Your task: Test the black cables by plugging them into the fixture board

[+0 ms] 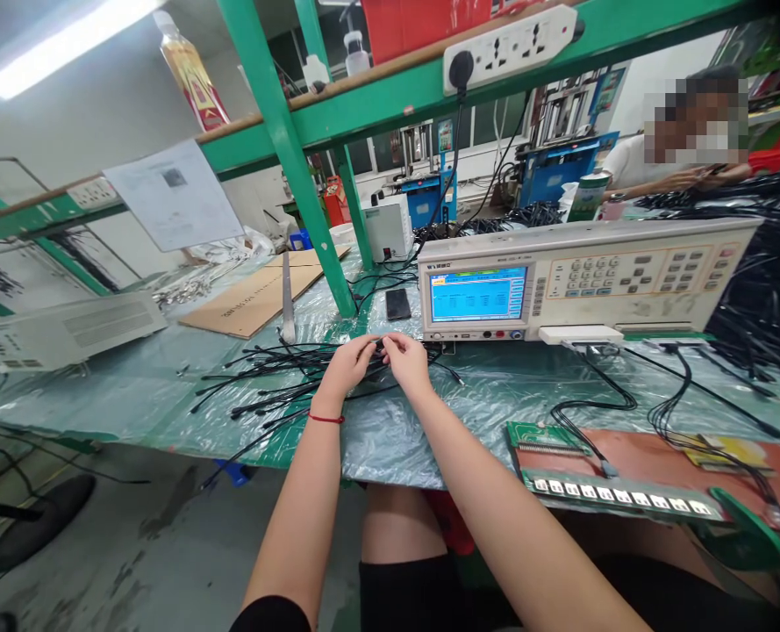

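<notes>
My left hand (350,364) and my right hand (406,361) come together above the plastic-covered bench, fingers pinched. A small dark piece shows between the fingertips, apparently part of a black cable; its end is too small to make out. Loose black cables (277,382) with plugs on their ends lie spread beneath and left of my hands, some reaching past the bench's front edge. Just right of my right hand stands a bench tester (626,276) with a lit blue screen (478,295). Behind my hands rests a black phone (398,305).
A circuit board fixture (619,493) with white sockets lies at the front right, wired to the tester. Cardboard (251,294) and a metal ruler (288,298) are at the left. A green post (290,158) rises behind. A person (679,140) sits across, near piled cables.
</notes>
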`<state>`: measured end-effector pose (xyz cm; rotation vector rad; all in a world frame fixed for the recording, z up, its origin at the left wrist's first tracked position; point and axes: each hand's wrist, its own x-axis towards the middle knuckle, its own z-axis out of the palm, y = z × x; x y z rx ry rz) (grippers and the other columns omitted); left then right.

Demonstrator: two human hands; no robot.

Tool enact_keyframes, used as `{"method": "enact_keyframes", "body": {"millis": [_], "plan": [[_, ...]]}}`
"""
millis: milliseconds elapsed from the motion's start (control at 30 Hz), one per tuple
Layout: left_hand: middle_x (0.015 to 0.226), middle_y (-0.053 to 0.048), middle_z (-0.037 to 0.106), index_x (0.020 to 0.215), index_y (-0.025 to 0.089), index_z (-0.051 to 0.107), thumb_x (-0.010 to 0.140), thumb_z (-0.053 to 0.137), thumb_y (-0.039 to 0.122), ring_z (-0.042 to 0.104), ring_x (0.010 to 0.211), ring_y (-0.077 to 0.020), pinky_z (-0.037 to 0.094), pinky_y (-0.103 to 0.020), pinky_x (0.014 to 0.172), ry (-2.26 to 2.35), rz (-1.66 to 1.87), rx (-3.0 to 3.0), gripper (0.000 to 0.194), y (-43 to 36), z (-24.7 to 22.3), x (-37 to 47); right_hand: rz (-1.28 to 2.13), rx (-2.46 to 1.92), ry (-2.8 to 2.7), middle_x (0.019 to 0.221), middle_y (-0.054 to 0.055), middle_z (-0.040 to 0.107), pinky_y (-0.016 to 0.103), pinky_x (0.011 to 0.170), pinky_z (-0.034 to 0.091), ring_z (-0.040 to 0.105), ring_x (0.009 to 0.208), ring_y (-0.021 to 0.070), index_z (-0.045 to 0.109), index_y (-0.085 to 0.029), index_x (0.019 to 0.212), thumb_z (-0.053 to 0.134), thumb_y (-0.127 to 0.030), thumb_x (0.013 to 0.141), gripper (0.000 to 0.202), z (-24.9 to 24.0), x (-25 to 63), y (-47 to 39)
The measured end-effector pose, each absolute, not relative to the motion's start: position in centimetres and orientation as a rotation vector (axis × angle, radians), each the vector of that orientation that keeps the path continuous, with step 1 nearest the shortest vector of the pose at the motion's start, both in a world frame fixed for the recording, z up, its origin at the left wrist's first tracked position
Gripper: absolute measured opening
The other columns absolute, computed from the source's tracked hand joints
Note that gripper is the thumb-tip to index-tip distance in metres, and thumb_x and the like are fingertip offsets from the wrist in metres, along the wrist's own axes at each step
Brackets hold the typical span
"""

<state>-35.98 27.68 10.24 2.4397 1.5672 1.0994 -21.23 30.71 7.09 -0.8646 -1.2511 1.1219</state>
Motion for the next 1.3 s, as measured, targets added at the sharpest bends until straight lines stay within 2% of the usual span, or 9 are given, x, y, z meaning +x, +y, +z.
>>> {"method": "enact_keyframes", "body": {"millis": [67, 167, 400, 533, 667, 900, 1067, 1200, 1300], "plan": [[0.114, -0.01, 0.071, 0.118, 0.017, 0.066, 0.097, 0.044, 0.019, 0.065, 0.103, -0.0216, 0.05, -0.034, 0.093, 1.615, 1.132, 2.416, 0.03, 27.5, 10.5, -36.6, 1.119, -0.899, -1.264, 0.08, 0.006, 0.071, 0.025, 0.059, 0.053, 0.067, 0.062, 0.0169, 0.071, -0.013, 0.104, 0.054, -0.04, 0.09, 0.035, 7.0, -21.1, 30.8], [0.098, -0.006, 0.072, 0.106, 0.019, 0.069, 0.087, 0.051, 0.015, 0.066, 0.09, -0.0213, 0.051, -0.035, 0.088, 1.632, 1.068, 2.406, 0.027, 27.3, 10.7, -37.4, 1.112, -0.955, -1.341, 0.081, 0.006, 0.073, 0.025, 0.06, 0.054, 0.068, 0.063, 0.0172, 0.073, -0.014, 0.102, 0.055, -0.034, 0.09, 0.03, 7.0, -21.0, 30.7], [0.089, -0.004, 0.073, 0.091, 0.019, 0.071, 0.075, 0.047, 0.007, 0.066, 0.085, -0.0206, 0.051, -0.032, 0.082, 1.592, 0.944, 2.404, 0.031, 27.6, 10.3, -37.9, 0.982, -1.122, -1.631, 0.074, 0.003, 0.07, 0.028, 0.074, 0.052, 0.067, 0.074, 0.0204, 0.075, -0.019, 0.082, 0.073, -0.025, 0.076, 0.009, 7.5, -20.9, 29.0], [0.085, -0.004, 0.072, 0.086, 0.018, 0.071, 0.072, 0.046, 0.007, 0.064, 0.083, -0.0208, 0.05, -0.032, 0.079, 1.618, 0.96, 2.384, 0.031, 27.8, 10.2, -38.1, 0.704, -1.234, -2.113, 0.085, 0.007, 0.07, 0.029, 0.07, 0.048, 0.067, 0.079, 0.0243, 0.071, -0.019, 0.07, 0.084, -0.028, 0.064, 0.017, 7.6, -20.4, 27.6], [0.087, -0.005, 0.072, 0.084, 0.018, 0.071, 0.076, 0.048, 0.01, 0.065, 0.084, -0.0206, 0.05, -0.031, 0.08, 1.573, 0.966, 2.382, 0.026, 27.6, 10.4, -37.8, 0.668, -1.226, -2.124, 0.084, 0.005, 0.071, 0.026, 0.068, 0.047, 0.067, 0.079, 0.0213, 0.071, -0.019, 0.071, 0.078, -0.025, 0.073, 0.009, 7.8, -20.4, 27.7], [0.095, -0.007, 0.072, 0.096, 0.019, 0.071, 0.091, 0.051, 0.024, 0.064, 0.091, -0.0224, 0.048, -0.035, 0.087, 1.51, 1.026, 2.377, 0.021, 27.4, 10.9, -36.5, 1.256, -0.906, -1.3, 0.069, 0.001, 0.067, 0.023, 0.057, 0.05, 0.066, 0.059, 0.0162, 0.066, -0.016, 0.085, 0.069, -0.026, 0.076, 0.014, 7.9, -20.8, 29.6], [0.095, -0.006, 0.07, 0.097, 0.019, 0.066, 0.096, 0.046, 0.029, 0.062, 0.092, -0.022, 0.047, -0.034, 0.087, 1.528, 1.072, 2.323, 0.022, 27.4, 10.8, -36.1, 1.313, -0.81, -1.319, 0.076, 0.003, 0.07, 0.024, 0.063, 0.055, 0.07, 0.071, 0.018, 0.065, -0.015, 0.091, 0.063, -0.023, 0.08, 0.014, 8.0, -21.3, 30.0], [0.08, -0.001, 0.063, 0.091, 0.02, 0.06, 0.097, 0.043, 0.031, 0.058, 0.075, -0.0176, 0.045, -0.027, 0.071, 1.558, 1.121, 2.239, 0.021, 27.3, 10.8, -36.0, 1.221, -0.893, -1.323, 0.085, 0.003, 0.069, 0.029, 0.072, 0.055, 0.068, 0.073, 0.0177, 0.064, -0.015, 0.107, 0.058, -0.018, 0.082, 0.026, 8.1, -21.1, 29.6], [0.075, 0.0, 0.057, 0.088, 0.021, 0.055, 0.098, 0.042, 0.038, 0.054, 0.071, -0.0165, 0.041, -0.026, 0.066, 1.595, 1.206, 2.167, 0.024, 27.4, 10.8, -35.9, 0.775, -1.141, -1.559, 0.096, 0.008, 0.068, 0.034, 0.091, 0.05, 0.063, 0.092, 0.0224, 0.069, -0.015, 0.101, 0.058, -0.01, 0.082, 0.023, 8.2, -20.1, 28.9]]}}
